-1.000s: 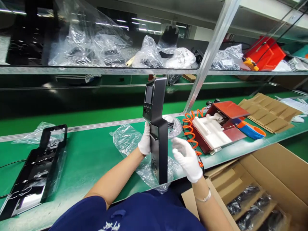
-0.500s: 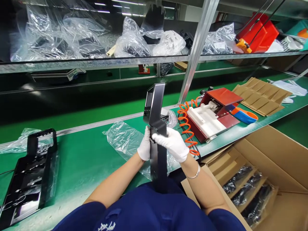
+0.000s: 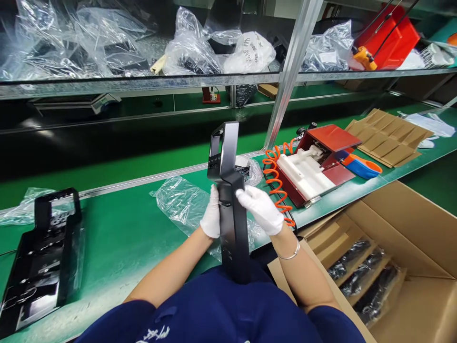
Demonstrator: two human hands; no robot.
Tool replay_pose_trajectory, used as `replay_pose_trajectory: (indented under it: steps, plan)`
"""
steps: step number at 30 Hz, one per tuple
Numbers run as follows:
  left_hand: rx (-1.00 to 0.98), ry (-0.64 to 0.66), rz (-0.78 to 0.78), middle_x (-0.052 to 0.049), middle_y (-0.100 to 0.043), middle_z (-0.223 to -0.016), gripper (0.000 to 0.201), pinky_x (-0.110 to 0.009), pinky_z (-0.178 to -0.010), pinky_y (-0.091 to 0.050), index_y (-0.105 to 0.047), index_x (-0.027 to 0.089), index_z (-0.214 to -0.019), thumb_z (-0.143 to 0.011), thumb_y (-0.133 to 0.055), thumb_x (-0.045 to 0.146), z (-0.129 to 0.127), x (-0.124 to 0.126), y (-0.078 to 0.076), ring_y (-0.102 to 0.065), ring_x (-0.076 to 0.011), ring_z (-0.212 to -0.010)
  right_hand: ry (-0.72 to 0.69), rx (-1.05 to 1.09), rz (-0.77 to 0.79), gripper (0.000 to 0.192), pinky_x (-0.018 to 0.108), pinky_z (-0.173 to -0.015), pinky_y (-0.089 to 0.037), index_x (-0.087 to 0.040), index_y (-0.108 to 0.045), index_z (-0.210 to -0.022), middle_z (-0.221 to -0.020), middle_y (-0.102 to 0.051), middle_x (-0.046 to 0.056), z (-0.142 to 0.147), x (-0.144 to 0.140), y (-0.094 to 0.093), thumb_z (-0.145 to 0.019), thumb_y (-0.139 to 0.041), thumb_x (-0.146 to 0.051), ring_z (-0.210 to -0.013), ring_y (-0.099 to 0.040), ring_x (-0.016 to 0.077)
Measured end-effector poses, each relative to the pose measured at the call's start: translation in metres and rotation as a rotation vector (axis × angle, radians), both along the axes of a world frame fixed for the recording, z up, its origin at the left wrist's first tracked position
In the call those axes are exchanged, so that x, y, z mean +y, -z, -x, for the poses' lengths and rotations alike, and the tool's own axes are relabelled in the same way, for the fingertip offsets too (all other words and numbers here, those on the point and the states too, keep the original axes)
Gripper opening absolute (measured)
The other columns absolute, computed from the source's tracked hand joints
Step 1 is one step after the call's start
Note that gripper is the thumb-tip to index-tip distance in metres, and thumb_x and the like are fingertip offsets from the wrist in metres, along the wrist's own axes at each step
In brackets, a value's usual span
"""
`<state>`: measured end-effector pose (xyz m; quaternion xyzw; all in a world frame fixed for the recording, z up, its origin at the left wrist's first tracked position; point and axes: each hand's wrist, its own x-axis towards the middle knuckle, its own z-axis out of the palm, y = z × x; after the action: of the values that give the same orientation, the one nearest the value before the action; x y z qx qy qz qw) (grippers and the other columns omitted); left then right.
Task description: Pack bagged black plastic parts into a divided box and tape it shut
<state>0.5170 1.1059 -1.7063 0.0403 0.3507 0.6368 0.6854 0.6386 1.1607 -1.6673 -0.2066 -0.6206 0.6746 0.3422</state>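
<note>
A long black stepped panel housing stands on edge in front of my chest, its lower end close to my shirt. My white-gloved left hand grips its left side, fingers partly hidden behind it. On the opposite side, my gloved right hand holds the housing's edge near the bend, fingertips pressed against it. A clear plastic bag lies flat on the green bench beneath. Another black housing, open side up with parts and wires inside, rests at the left.
A red and white fixture with an orange coiled hose stands to the right, beside a blue-orange tape ring. Cardboard dividers lie behind. An open carton holds several bagged black parts. Bagged parts fill the shelf above.
The housing has turned slightly, showing more of its left side edge. My right hand has shifted its hold to the housing's right edge, with the thumb no longer across the front.
</note>
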Motion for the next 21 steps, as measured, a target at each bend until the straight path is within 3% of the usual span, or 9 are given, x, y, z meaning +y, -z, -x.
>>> replay_pose_trajectory:
  steps: [3, 5, 8, 10, 13, 18, 21]
  plan:
    - [0.013, -0.021, -0.006, -0.013, -0.078, -0.096, 0.074, -0.04, -0.101, -0.054, -0.072, 0.012, -0.116, -0.089, -0.043, 0.075, 0.0, 0.0, 0.005, -0.073, -0.0281, -0.101, -0.108, 0.061, 0.052, 0.038, 0.037, -0.084, -0.055, -0.022, -0.065, -0.091, -0.09, -0.069, 0.002, 0.0, 0.0, 0.0, -0.07, -0.078, -0.051, -0.088, -0.064, 0.0208]
    - [-0.002, -0.018, -0.02, -0.012, -0.078, -0.097, 0.073, -0.04, -0.101, -0.054, -0.072, 0.013, -0.117, -0.089, -0.044, 0.075, -0.001, -0.001, 0.006, -0.073, -0.0279, -0.103, 0.022, 0.046, 0.093, 0.034, 0.036, -0.08, -0.055, -0.022, -0.063, -0.083, -0.083, -0.066, 0.001, 0.001, -0.002, -0.001, -0.073, -0.074, -0.053, -0.082, -0.062, 0.0194]
    - [-0.011, 0.002, -0.033, -0.013, -0.078, -0.097, 0.075, -0.041, -0.099, -0.056, -0.072, 0.015, -0.117, -0.089, -0.04, 0.077, -0.003, -0.002, 0.005, -0.073, -0.0286, -0.103, 0.182, 0.023, 0.107, 0.04, 0.034, -0.072, -0.053, -0.025, -0.049, -0.063, -0.067, -0.057, 0.0, 0.002, -0.004, -0.002, -0.08, -0.066, -0.057, -0.071, -0.057, 0.0181]
    - [0.024, -0.009, -0.015, -0.013, -0.078, -0.097, 0.076, -0.041, -0.097, -0.056, -0.073, 0.015, -0.116, -0.091, -0.034, 0.076, -0.002, -0.004, 0.003, -0.073, -0.0286, -0.103, 0.082, 0.052, 0.095, 0.038, 0.034, -0.076, -0.054, -0.025, -0.051, -0.065, -0.071, -0.06, 0.0, 0.002, -0.005, -0.002, -0.077, -0.07, -0.056, -0.075, -0.058, 0.0187]
    - [0.06, -0.04, -0.002, -0.012, -0.078, -0.097, 0.075, -0.039, -0.096, -0.057, -0.073, 0.016, -0.115, -0.093, -0.03, 0.074, -0.003, -0.006, 0.0, -0.073, -0.0281, -0.103, -0.081, 0.093, 0.127, 0.038, 0.034, -0.084, -0.054, -0.023, -0.063, -0.084, -0.087, -0.068, 0.001, 0.001, -0.007, -0.003, -0.066, -0.08, -0.053, -0.086, -0.062, 0.0199]
    - [0.017, -0.082, 0.014, -0.013, -0.078, -0.099, 0.07, -0.039, -0.095, -0.058, -0.074, 0.015, -0.11, -0.095, -0.034, 0.07, -0.008, -0.01, -0.009, -0.074, -0.0272, -0.098, 0.212, 0.069, 0.2, 0.037, 0.036, -0.081, -0.055, -0.023, -0.062, -0.077, -0.084, -0.067, 0.004, 0.004, -0.014, -0.002, -0.079, -0.066, -0.06, -0.082, -0.062, 0.0203]
    - [0.056, -0.144, 0.063, -0.012, -0.079, -0.095, 0.069, -0.038, -0.092, -0.059, -0.075, 0.016, -0.102, -0.097, -0.03, 0.068, -0.008, -0.011, -0.016, -0.075, -0.0264, -0.096, 0.097, 0.049, 0.087, 0.03, 0.036, -0.082, -0.054, -0.024, -0.06, -0.077, -0.082, -0.065, 0.002, 0.004, -0.017, -0.001, -0.076, -0.071, -0.052, -0.08, -0.06, 0.0196]
